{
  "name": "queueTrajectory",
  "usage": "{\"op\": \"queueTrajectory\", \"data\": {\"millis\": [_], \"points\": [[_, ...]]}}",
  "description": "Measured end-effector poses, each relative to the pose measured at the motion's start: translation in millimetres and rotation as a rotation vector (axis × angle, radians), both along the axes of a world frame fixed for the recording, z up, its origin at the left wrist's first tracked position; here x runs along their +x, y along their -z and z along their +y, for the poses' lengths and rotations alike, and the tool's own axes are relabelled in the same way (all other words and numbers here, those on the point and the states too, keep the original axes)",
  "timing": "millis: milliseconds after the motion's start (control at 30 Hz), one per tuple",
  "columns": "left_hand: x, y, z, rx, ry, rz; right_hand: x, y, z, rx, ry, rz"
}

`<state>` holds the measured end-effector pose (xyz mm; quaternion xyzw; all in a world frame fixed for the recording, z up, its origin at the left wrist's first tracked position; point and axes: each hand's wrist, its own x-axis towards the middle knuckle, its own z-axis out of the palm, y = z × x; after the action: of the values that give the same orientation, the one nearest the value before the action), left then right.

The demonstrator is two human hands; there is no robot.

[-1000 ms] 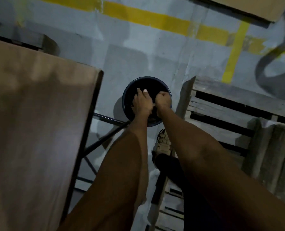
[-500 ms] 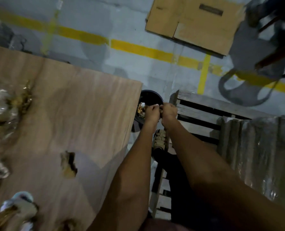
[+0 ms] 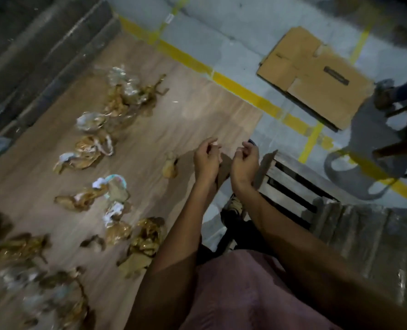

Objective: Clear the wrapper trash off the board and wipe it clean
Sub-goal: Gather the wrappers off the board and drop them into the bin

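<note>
A wooden board point(image 3: 197, 103) fills the left half of the view. Several crumpled golden and clear wrappers lie across it, one cluster at the far side point(image 3: 131, 96), another near me point(image 3: 145, 241). One small wrapper point(image 3: 170, 166) lies alone, just left of my left hand. Above the board's right edge, my left hand point(image 3: 206, 158) hovers with fingers loosely curled and nothing visibly held. My right hand point(image 3: 245, 160) hangs beside it, also loosely curled and empty. Only a sliver of the dark bin's rim point(image 3: 252, 141) shows behind my right hand.
A slatted wooden pallet point(image 3: 293, 186) stands right of my hands. A flattened cardboard box point(image 3: 316, 75) lies on the grey floor beyond yellow tape lines point(image 3: 245, 91). Another person's foot point(image 3: 385, 96) and chair legs show at far right. Grey blocks point(image 3: 31, 55) border the board's left.
My hands have lifted away from the bin and come back over the board's right edge, slightly apart. The view has swung left, bringing the wrapper-strewn board into sight.
</note>
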<state>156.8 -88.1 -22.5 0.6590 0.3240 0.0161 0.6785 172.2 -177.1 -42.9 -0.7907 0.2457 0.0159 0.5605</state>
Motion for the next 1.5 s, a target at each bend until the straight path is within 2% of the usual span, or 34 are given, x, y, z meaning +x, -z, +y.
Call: {"op": "queueTrajectory", "data": {"millis": [167,333,533,800,1000,1067,1167,1367,1500], "points": [[-62,-3,55,0.222,-0.191,0.064,-37,-14,46,-0.067,-0.426,-0.063],[-97,16,81,0.416,-0.222,0.245,-44,-6,74,-0.190,-0.826,0.018],[-96,34,80,0.467,-0.164,0.331,-27,7,83,-0.293,-1.117,0.065],[-64,42,76,0.444,-0.345,0.380,23,24,92,-0.462,-1.424,0.021],[-38,46,84,0.359,-0.469,0.287,69,16,100,-0.584,-1.393,-0.025],[-37,44,89,0.366,-0.508,0.270,88,17,104,-0.517,-1.313,-0.075],[-41,42,102,0.451,-0.573,0.254,106,13,117,-0.303,-1.275,-0.080],[-47,31,150,0.553,-0.721,0.304,125,-9,155,-0.068,-0.977,-0.148],[-50,32,199,0.708,-0.768,0.346,141,-22,189,-0.090,-1.007,-0.240]]}}
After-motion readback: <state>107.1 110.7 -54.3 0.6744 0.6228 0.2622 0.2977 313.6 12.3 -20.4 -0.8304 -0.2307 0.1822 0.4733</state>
